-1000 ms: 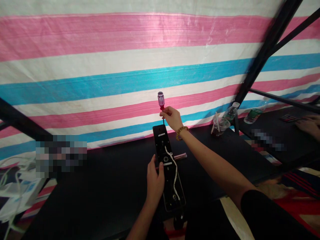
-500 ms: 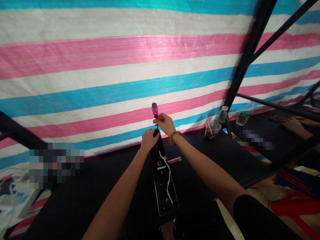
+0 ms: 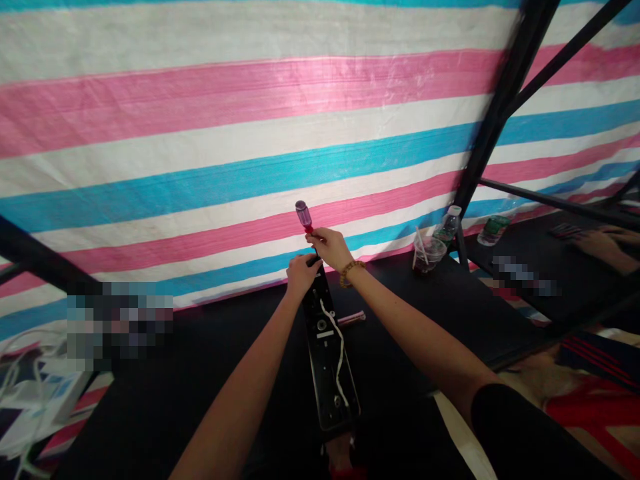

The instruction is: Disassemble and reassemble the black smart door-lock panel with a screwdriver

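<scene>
A long black door lock panel [image 3: 327, 363] lies on the black table, its far end pointing away from me. A white cable [image 3: 341, 363] runs down its length, and a shiny handle [image 3: 353, 318] sticks out to the right. My left hand [image 3: 302, 275] is closed around the panel's far end, with the fingertips partly hidden. A screwdriver [image 3: 303, 215] with a clear purple handle and red collar stands there, leaning left. My right hand [image 3: 331, 247] pinches it just below the handle. The screwdriver's tip is hidden behind my fingers.
A plastic cup with a straw [image 3: 429, 255] and a clear bottle [image 3: 447, 227] stand at the back right. Beyond a black metal frame [image 3: 483, 153], another person's hands [image 3: 605, 243] rest on a table. White cables and a box [image 3: 55, 400] lie at left; striped sheeting [image 3: 240, 160] hangs behind.
The screwdriver's handle has tipped to the left. Both hands stay at the panel's far end, and the whole view has shifted slightly.
</scene>
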The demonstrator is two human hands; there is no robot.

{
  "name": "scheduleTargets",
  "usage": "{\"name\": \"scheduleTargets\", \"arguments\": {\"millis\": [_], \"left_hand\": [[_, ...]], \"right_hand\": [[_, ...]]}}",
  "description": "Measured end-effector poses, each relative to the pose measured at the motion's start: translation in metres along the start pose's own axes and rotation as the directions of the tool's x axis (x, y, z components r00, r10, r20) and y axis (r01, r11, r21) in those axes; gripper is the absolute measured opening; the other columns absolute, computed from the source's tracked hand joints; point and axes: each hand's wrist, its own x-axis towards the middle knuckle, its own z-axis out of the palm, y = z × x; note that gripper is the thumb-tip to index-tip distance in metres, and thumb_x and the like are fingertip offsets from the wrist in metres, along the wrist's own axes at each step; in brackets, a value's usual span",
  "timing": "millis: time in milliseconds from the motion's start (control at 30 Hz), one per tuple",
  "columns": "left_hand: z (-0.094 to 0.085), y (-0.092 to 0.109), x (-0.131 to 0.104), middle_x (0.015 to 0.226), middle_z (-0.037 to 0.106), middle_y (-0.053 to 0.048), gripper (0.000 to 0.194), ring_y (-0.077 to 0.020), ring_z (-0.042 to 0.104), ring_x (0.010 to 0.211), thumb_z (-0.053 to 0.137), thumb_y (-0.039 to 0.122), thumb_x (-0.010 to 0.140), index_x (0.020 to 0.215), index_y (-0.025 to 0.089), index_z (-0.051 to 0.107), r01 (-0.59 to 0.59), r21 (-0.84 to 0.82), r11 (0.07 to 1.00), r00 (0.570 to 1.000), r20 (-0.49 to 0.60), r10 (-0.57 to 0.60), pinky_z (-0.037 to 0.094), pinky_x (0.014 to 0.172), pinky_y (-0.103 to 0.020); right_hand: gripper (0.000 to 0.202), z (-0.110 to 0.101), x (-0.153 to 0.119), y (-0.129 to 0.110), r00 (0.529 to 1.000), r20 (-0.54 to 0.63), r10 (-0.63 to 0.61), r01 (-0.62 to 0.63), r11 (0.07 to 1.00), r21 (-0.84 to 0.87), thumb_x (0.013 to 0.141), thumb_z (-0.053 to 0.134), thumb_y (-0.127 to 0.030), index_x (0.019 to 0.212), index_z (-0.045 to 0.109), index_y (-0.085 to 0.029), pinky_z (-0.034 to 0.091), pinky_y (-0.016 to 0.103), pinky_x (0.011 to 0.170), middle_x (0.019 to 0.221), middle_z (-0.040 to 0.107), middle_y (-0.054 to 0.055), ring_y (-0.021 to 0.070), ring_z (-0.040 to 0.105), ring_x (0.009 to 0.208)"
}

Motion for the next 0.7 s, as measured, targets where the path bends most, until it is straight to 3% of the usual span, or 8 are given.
{"name": "scheduleTargets", "arguments": {"millis": [133, 233, 333, 467, 567, 700], "left_hand": [[-0.001, 0.000, 0.001, 0.104, 0.076, -0.007, 0.031, -0.0257, 0.066, 0.101, 0.063, 0.041, 0.089, 0.112, 0.026, 0.077, 0.026, -0.025, 0.999, 0.999, -0.024, -0.026, 0.047, 0.086, -0.033], [-0.001, 0.001, 0.000, 0.107, 0.078, -0.005, 0.030, -0.0263, 0.067, 0.104, 0.063, 0.041, 0.089, 0.111, 0.028, 0.078, 0.041, -0.044, 0.998, 0.999, -0.034, -0.042, 0.049, 0.088, -0.034], [-0.001, 0.002, 0.000, 0.107, 0.078, -0.004, 0.029, -0.0268, 0.068, 0.105, 0.064, 0.041, 0.088, 0.110, 0.029, 0.078, 0.055, -0.062, 0.997, 0.998, -0.039, -0.058, 0.051, 0.088, -0.034], [-0.004, 0.002, 0.001, 0.107, 0.079, -0.003, 0.026, -0.0265, 0.070, 0.106, 0.066, 0.039, 0.087, 0.107, 0.029, 0.079, 0.071, -0.085, 0.994, 0.997, -0.037, -0.074, 0.052, 0.089, -0.034], [-0.005, 0.002, 0.002, 0.105, 0.080, -0.002, 0.024, -0.0260, 0.070, 0.105, 0.067, 0.038, 0.085, 0.104, 0.029, 0.079, 0.080, -0.101, 0.992, 0.996, -0.029, -0.083, 0.053, 0.089, -0.034], [-0.006, 0.002, 0.003, 0.102, 0.080, -0.002, 0.023, -0.0260, 0.071, 0.103, 0.067, 0.036, 0.085, 0.102, 0.027, 0.079, 0.094, -0.117, 0.989, 0.995, -0.026, -0.098, 0.053, 0.088, -0.033]], "right_hand": [[0.019, -0.002, -0.002, -0.001, 1.000, 0.015, 0.002, -0.003, 1.000, 0.031, 0.094, 0.045, -0.016, 0.097, 0.063, -0.019, 0.055, 0.028, 0.075, 0.089, 0.072, 0.004, 0.0161, 0.069, 0.082], [0.007, -0.004, -0.003, -0.001, 0.999, -0.044, 0.023, -0.022, 1.000, 0.018, 0.092, 0.055, -0.024, 0.097, 0.060, -0.021, 0.055, 0.027, 0.070, 0.084, 0.070, 0.001, 0.0161, 0.069, 0.078], [0.009, -0.004, -0.002, 0.003, 0.996, -0.076, 0.052, -0.049, 0.998, 0.037, 0.086, 0.066, -0.029, 0.089, 0.059, -0.023, 0.054, 0.027, 0.068, 0.077, 0.069, -0.002, 0.0154, 0.068, 0.072], [0.007, -0.005, 0.002, 0.010, 0.997, 0.000, 0.082, -0.082, 0.993, 0.083, 0.087, 0.063, -0.027, 0.084, 0.064, -0.021, 0.055, 0.029, 0.069, 0.075, 0.070, -0.001, 0.0158, 0.066, 0.068], [0.015, -0.006, 0.004, 0.010, 0.997, 0.069, 0.046, -0.052, 0.995, 0.089, 0.090, 0.053, -0.019, 0.091, 0.068, -0.019, 0.055, 0.031, 0.075, 0.086, 0.072, 0.004, 0.0179, 0.069, 0.081], [0.020, -0.006, 0.003, 0.002, 0.999, 0.031, -0.014, 0.013, 0.999, 0.032, 0.090, 0.051, -0.016, 0.100, 0.068, -0.020, 0.054, 0.031, 0.080, 0.096, 0.070, 0.005, 0.0166, 0.066, 0.085]]}}
